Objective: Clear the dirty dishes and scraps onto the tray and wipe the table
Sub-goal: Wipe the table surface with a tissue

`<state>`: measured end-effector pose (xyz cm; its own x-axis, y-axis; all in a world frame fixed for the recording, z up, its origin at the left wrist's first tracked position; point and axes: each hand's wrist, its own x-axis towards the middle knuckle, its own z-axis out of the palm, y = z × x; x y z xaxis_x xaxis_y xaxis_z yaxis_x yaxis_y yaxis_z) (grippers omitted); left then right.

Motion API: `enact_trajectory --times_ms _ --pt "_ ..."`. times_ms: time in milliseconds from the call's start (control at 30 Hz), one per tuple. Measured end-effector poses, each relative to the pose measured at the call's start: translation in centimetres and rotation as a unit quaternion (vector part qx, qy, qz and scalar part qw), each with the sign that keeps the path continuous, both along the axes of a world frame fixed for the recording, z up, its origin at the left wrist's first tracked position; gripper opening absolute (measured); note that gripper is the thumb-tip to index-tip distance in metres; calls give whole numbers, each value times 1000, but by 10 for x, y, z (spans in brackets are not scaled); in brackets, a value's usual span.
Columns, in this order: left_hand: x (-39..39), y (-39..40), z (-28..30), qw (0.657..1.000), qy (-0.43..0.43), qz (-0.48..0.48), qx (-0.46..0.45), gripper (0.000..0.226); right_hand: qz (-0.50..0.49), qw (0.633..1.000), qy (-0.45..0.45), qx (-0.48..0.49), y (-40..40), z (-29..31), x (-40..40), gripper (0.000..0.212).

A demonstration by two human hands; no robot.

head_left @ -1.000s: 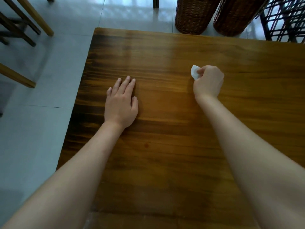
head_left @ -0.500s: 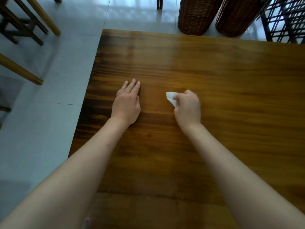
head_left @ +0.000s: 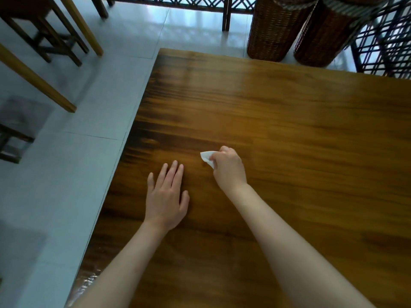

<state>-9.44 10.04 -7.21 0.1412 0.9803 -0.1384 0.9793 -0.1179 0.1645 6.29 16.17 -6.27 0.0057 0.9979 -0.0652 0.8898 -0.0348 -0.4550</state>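
Wiping step was in hand: your right hand point(head_left: 228, 168) had its grip curled tight around white wipe point(head_left: 206, 157), pressed to desk point(head_left: 289, 134), corner of wipe poking out left of knuckles. Your left hand point(head_left: 166, 196) lay just left of it and nearer you, fingers straight, flat on wood, bracing. No dishes, scraps or tray in view. Next move likely called for sweeping wipe across unwiped wood, keeping pressure even.

Two tall woven baskets point(head_left: 270, 30) stand at the top right. Wooden chairs point(head_left: 44, 36) sit on the gray floor point(head_left: 55, 174), upper left.
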Motion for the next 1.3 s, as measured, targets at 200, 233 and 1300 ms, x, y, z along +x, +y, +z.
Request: enact_trajectory --times_ms 200,233,1300 --pt "0 -1 -4 1000 8 -2 19 58 40 999 12 7 -8 0 4 22" --pt "0 -1 -5 1000 11 -1 21 58 37 999 19 8 -5 1 4 21" --pt "-88 -50 6 998 3 59 31 64 -11 996 68 56 -58 16 -23 20"
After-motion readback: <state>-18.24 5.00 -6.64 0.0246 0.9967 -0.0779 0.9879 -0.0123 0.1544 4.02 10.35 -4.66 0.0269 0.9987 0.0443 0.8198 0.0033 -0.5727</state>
